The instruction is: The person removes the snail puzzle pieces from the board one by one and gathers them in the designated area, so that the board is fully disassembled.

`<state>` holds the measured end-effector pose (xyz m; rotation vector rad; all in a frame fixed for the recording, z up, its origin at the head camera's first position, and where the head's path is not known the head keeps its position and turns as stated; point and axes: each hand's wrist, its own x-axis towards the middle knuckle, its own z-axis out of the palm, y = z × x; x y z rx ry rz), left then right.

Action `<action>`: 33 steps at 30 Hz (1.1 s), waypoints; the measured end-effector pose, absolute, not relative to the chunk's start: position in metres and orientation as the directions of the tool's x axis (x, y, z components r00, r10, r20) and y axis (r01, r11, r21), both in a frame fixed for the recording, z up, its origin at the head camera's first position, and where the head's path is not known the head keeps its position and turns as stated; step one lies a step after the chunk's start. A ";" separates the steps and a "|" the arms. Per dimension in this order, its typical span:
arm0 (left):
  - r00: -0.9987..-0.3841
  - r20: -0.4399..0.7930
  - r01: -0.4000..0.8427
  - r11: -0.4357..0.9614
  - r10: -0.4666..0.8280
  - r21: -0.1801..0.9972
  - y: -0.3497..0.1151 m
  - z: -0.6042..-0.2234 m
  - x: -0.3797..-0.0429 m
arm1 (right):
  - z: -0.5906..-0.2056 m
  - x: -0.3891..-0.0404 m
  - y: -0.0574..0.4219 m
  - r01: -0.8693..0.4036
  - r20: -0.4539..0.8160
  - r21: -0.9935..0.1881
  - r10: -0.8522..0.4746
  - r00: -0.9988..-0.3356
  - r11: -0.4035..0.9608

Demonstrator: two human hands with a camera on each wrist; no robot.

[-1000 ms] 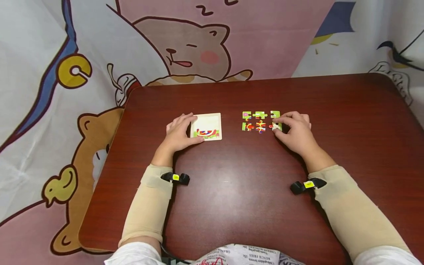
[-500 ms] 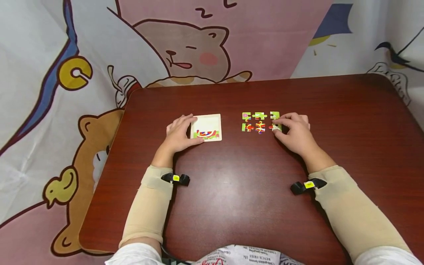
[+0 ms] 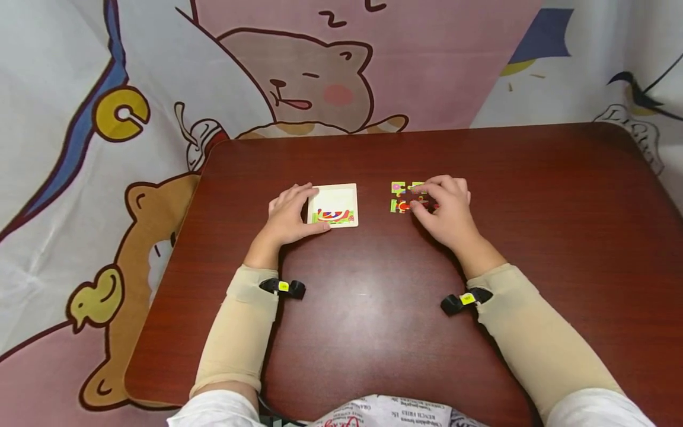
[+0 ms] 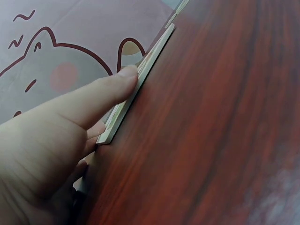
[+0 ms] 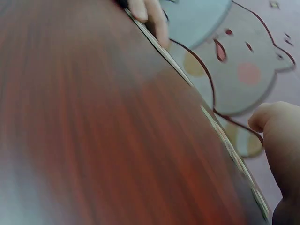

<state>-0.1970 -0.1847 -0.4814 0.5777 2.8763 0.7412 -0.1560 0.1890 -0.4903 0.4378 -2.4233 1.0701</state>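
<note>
A square puzzle board (image 3: pixel 333 198) with a pale raised rim lies on the table; its base is bare at the top and carries a red, blue and green picture along the bottom. My left hand (image 3: pixel 290 216) holds it by the left side, thumb on the near edge and fingers along the far left. To the right lie loose jigsaw pieces in two rows, such as a green piece with a pink flower (image 3: pixel 398 188) and a red-and-green piece (image 3: pixel 399 206). Over them hovers my right hand (image 3: pixel 447 207), thumb and index finger apart, hiding the pieces at the right.
The dark red-brown wooden table (image 3: pixel 363 332) has rounded corners. Behind it hangs a cloth (image 3: pixel 427 65) printed with cartoon bears. Black wrist straps (image 3: pixel 283 287) sit on both sleeved forearms.
My right hand has left the lower right puzzle piece and shifted left over the middle pieces. My left hand and the board stay where they were.
</note>
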 end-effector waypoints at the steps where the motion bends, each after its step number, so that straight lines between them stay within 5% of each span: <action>1: -0.920 -0.015 0.335 0.806 0.392 0.488 -0.185 -0.481 -0.197 | -0.490 -0.158 0.180 -0.476 0.532 -0.603 -0.122 -0.838 0.640; 15: -0.910 -0.022 0.352 0.800 0.414 0.486 -0.188 -0.479 -0.199 | -0.483 -0.158 0.066 -0.567 0.450 -0.565 -0.352 -0.821 0.599; 33: -0.912 -0.024 0.341 0.790 0.410 0.509 -0.189 -0.477 -0.199 | -0.482 -0.167 0.026 -0.489 0.302 -0.556 -0.385 -0.872 0.672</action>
